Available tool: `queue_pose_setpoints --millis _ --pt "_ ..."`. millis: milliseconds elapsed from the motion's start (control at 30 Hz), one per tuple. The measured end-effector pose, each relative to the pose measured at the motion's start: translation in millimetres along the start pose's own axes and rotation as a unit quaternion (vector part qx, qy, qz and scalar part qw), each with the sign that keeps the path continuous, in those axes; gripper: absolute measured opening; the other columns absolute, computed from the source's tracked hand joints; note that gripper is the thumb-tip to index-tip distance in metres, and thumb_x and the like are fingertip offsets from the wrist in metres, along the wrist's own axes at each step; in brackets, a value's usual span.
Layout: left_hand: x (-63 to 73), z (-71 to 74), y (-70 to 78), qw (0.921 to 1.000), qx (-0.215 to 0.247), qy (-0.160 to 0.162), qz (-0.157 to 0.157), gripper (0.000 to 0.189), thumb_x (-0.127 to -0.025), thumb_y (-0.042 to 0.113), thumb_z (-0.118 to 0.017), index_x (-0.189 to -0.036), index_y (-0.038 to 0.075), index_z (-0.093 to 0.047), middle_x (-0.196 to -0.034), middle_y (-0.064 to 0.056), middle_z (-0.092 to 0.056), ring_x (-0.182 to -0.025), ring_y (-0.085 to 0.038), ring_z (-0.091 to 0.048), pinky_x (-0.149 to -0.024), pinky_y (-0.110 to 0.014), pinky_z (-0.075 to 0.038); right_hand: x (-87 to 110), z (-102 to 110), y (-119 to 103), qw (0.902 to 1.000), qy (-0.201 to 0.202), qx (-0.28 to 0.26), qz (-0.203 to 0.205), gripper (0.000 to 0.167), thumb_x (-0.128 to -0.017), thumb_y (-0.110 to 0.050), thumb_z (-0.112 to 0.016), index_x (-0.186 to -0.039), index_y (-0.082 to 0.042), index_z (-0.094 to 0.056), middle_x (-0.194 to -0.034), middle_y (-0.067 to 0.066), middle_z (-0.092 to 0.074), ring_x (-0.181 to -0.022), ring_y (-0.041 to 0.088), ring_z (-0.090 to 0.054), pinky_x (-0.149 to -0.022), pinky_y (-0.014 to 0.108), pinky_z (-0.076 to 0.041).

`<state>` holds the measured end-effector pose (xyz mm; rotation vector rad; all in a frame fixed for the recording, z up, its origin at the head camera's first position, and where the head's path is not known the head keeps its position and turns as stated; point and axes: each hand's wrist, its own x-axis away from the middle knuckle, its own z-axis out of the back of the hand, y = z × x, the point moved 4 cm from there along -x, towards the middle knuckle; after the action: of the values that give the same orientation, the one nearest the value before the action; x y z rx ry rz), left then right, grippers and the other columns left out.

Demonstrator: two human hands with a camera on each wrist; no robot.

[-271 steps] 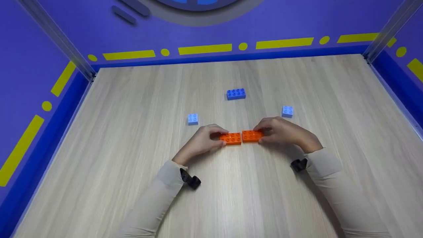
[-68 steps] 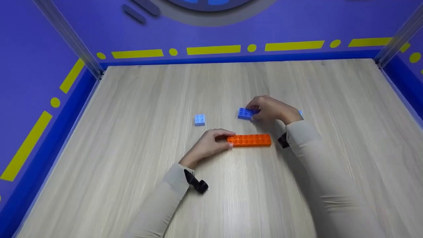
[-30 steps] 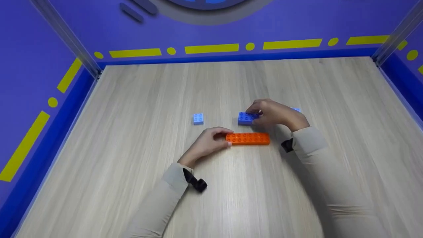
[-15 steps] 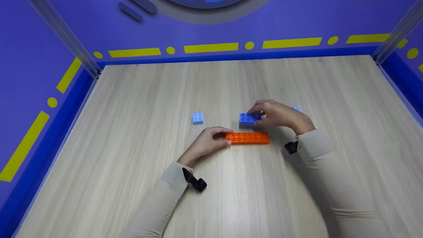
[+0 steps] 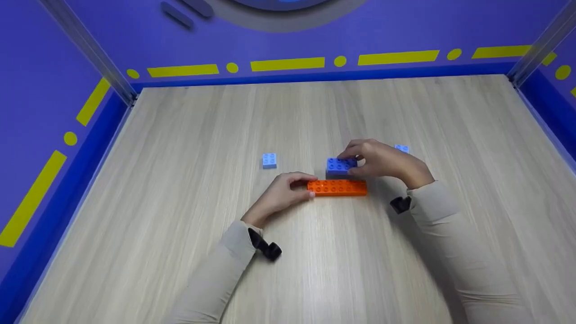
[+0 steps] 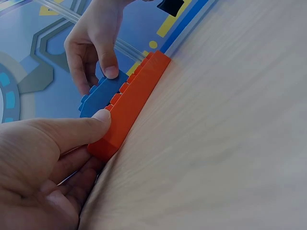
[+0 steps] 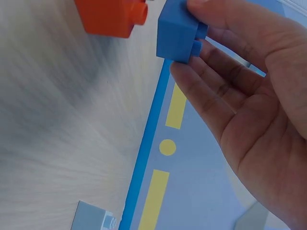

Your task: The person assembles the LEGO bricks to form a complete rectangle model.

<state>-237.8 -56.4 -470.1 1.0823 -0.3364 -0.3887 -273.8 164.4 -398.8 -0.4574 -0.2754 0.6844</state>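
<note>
Two orange toy building bricks (image 5: 339,188) lie end to end as one row on the table, studs up. My left hand (image 5: 282,193) pinches the row's left end between thumb and fingers; the left wrist view shows the thumb (image 6: 88,128) on its near side. Just behind the row, my right hand (image 5: 383,162) pinches the right end of a blue eight-stud brick (image 5: 336,165). That brick appears raised off the table. In the right wrist view a gap separates the blue brick (image 7: 176,36) from the orange brick (image 7: 106,17).
On the wooden table (image 5: 189,171), a small light blue brick (image 5: 269,161) sits left of the row. Another light blue brick (image 5: 402,148) stands behind the right hand, partly hidden. Purple-blue walls (image 5: 288,45) with yellow marks border the back and sides.
Earlier, each hand held one orange brick with a gap between; these now meet. My right hand has since taken the blue brick from farther back and brought it nearer the row.
</note>
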Motion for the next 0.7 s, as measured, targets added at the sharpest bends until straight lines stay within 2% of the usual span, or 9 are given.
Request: queue_pose_setpoints --millis 167,367,700 --pt "-0.1 0.2 1.1 0.9999 0.006 -0.002 -0.010 0.039 -0.084 0.019 -0.074 -0.122 0.014 -0.067 -0.127 -0.003 -0.064 -0.126 -0.018 -0.052 -0.110 -0.036 -0.036 2.6 -1.0 -3.0 0.9999 0.001 0.005 0.012 0.035 -0.084 -0.010 -0.071 -0.119 -0.004 -0.068 -0.109 0.010 -0.065 -0.102 0.027 -0.064 -0.088 0.043 -0.055" --pt "0.2 0.7 1.3 0.9999 0.007 -0.004 -0.006 0.039 -0.084 0.020 -0.074 -0.122 0.015 -0.067 -0.128 -0.001 -0.064 -0.127 -0.016 -0.052 -0.112 -0.034 -0.035 4.4 -2.6 -5.8 0.9992 0.004 0.008 0.039 0.034 -0.084 -0.009 -0.072 -0.118 -0.003 -0.068 -0.107 0.010 -0.065 -0.099 0.024 -0.064 -0.087 0.041 -0.055" --pt "-0.8 0.2 0.2 1.0000 0.003 -0.004 -0.001 0.040 -0.084 0.020 -0.074 -0.123 0.016 -0.066 -0.129 -0.001 -0.063 -0.128 -0.017 -0.051 -0.113 -0.034 -0.033 6.9 -5.5 -9.0 0.9992 -0.001 0.012 0.039 0.034 -0.085 -0.011 -0.071 -0.119 -0.006 -0.068 -0.109 0.008 -0.064 -0.099 0.022 -0.063 -0.087 0.039 -0.055"
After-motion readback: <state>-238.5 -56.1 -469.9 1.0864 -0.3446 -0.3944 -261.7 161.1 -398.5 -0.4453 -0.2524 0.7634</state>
